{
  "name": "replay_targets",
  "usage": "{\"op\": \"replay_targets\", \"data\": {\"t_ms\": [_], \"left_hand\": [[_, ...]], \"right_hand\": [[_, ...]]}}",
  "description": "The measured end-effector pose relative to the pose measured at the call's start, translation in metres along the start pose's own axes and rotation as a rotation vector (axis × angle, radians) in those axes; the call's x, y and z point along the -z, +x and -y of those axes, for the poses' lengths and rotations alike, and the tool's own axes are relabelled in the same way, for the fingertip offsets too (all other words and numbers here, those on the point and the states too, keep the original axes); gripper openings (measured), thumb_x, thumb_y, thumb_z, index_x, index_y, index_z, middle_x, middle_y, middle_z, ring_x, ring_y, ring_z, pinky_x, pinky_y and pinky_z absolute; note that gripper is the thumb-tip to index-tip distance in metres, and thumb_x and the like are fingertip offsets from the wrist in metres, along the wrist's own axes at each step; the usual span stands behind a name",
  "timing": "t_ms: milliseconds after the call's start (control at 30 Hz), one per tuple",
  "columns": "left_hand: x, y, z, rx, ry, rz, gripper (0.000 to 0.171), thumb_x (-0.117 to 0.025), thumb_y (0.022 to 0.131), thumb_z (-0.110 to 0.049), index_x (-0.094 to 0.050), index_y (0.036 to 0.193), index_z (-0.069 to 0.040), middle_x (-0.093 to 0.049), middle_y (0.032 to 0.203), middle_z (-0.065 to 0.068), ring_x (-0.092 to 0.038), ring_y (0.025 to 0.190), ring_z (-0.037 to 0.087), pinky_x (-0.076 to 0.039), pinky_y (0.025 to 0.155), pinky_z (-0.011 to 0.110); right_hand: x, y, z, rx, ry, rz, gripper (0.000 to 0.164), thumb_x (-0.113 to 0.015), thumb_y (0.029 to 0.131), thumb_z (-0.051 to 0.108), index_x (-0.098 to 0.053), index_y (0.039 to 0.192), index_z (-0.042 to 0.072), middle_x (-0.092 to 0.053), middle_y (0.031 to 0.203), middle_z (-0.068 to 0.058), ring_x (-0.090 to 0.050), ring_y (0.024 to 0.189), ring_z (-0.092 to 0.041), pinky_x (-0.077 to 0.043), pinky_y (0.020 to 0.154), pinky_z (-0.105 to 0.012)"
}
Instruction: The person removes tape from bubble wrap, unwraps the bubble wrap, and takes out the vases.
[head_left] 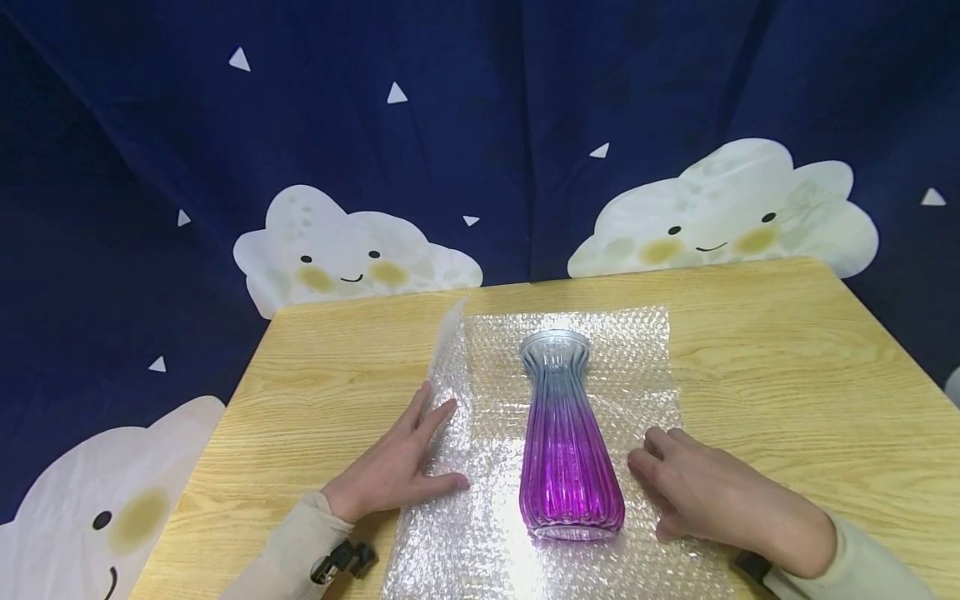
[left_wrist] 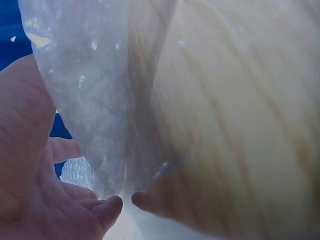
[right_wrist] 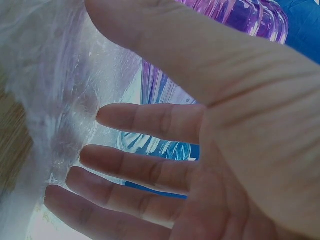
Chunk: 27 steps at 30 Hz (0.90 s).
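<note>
A ribbed glass vase (head_left: 567, 454), purple toward its base and bluish clear at its flared rim, lies on its side on a sheet of bubble wrap (head_left: 495, 542). The wrap's left edge stands raised from the table. My left hand (head_left: 397, 467) has its fingers spread against that raised edge, thumb pointing toward the vase. To the right of the vase, my right hand (head_left: 712, 492) is at the sheet's right side. In the right wrist view its fingers reach out nearly straight at the wrap (right_wrist: 65, 75), with the vase (right_wrist: 260, 20) behind them.
The wooden table (head_left: 787, 358) extends on both sides of the wrap. Behind it hangs a dark blue curtain (head_left: 465, 150) printed with smiling clouds and small white triangles. A small black device (head_left: 343, 562) is strapped to the left wrist.
</note>
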<state>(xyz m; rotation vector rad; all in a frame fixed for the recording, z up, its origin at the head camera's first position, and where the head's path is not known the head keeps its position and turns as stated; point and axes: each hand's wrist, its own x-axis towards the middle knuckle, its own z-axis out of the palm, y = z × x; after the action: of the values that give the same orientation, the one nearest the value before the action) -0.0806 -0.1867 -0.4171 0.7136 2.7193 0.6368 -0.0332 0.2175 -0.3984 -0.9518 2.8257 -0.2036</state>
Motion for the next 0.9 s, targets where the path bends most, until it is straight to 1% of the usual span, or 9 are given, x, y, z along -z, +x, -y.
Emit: {"op": "replay_targets", "data": {"t_ms": [167, 333, 467, 600, 767, 900], "left_hand": [[0.0, 0.0, 0.002, -0.011, 0.005, 0.003, 0.108, -0.07, 0.087, -0.068, -0.019, 0.167, -0.017, 0.007, 0.173, 0.026, -0.022, 0.157, 0.049, -0.04, 0.12, 0.061], [0.001, -0.001, 0.002, 0.003, -0.007, 0.003, 0.107, -0.07, 0.088, -0.066, -0.018, 0.167, -0.017, 0.007, 0.173, 0.027, -0.023, 0.156, 0.05, -0.039, 0.12, 0.062], [0.001, -0.002, 0.003, 0.006, -0.014, -0.004, 0.106, -0.07, 0.089, -0.064, -0.017, 0.167, -0.016, 0.007, 0.173, 0.027, -0.022, 0.157, 0.05, -0.038, 0.121, 0.063], [0.001, -0.004, 0.004, -0.005, -0.021, -0.021, 0.106, -0.07, 0.09, -0.062, -0.015, 0.167, -0.015, 0.006, 0.172, 0.028, -0.022, 0.156, 0.05, -0.038, 0.121, 0.062], [0.001, -0.008, 0.007, -0.026, -0.01, -0.054, 0.106, -0.071, 0.091, -0.057, -0.013, 0.167, -0.011, 0.004, 0.172, 0.029, -0.028, 0.154, 0.05, -0.04, 0.12, 0.06], [0.002, -0.011, 0.011, -0.027, 0.002, -0.077, 0.105, -0.07, 0.092, -0.056, -0.014, 0.167, -0.009, 0.001, 0.173, 0.028, -0.035, 0.152, 0.05, -0.044, 0.117, 0.06]], "right_hand": [[0.0, 0.0, 0.0, 0.002, -0.001, -0.003, 0.057, -0.096, 0.055, 0.043, -0.049, 0.084, 0.026, -0.047, 0.087, 0.01, -0.042, 0.078, -0.008, -0.045, 0.059, -0.023], [0.0, 0.0, 0.0, 0.004, 0.004, -0.005, 0.057, -0.096, 0.055, 0.042, -0.047, 0.081, 0.027, -0.046, 0.087, 0.011, -0.042, 0.078, -0.008, -0.045, 0.06, -0.024], [0.0, 0.0, 0.0, 0.006, 0.004, -0.012, 0.058, -0.096, 0.055, 0.042, -0.046, 0.08, 0.027, -0.045, 0.086, 0.011, -0.042, 0.078, -0.008, -0.045, 0.06, -0.024], [0.001, 0.0, 0.001, 0.009, 0.006, -0.016, 0.058, -0.096, 0.054, 0.041, -0.046, 0.08, 0.027, -0.045, 0.085, 0.012, -0.041, 0.077, -0.008, -0.044, 0.06, -0.024], [0.001, 0.0, 0.001, 0.013, 0.006, -0.013, 0.058, -0.096, 0.054, 0.042, -0.047, 0.081, 0.026, -0.044, 0.084, 0.011, -0.04, 0.077, -0.008, -0.043, 0.059, -0.023], [0.001, 0.0, 0.001, 0.011, 0.01, -0.01, 0.058, -0.096, 0.054, 0.041, -0.047, 0.081, 0.026, -0.044, 0.085, 0.011, -0.04, 0.076, -0.008, -0.042, 0.059, -0.023]]}}
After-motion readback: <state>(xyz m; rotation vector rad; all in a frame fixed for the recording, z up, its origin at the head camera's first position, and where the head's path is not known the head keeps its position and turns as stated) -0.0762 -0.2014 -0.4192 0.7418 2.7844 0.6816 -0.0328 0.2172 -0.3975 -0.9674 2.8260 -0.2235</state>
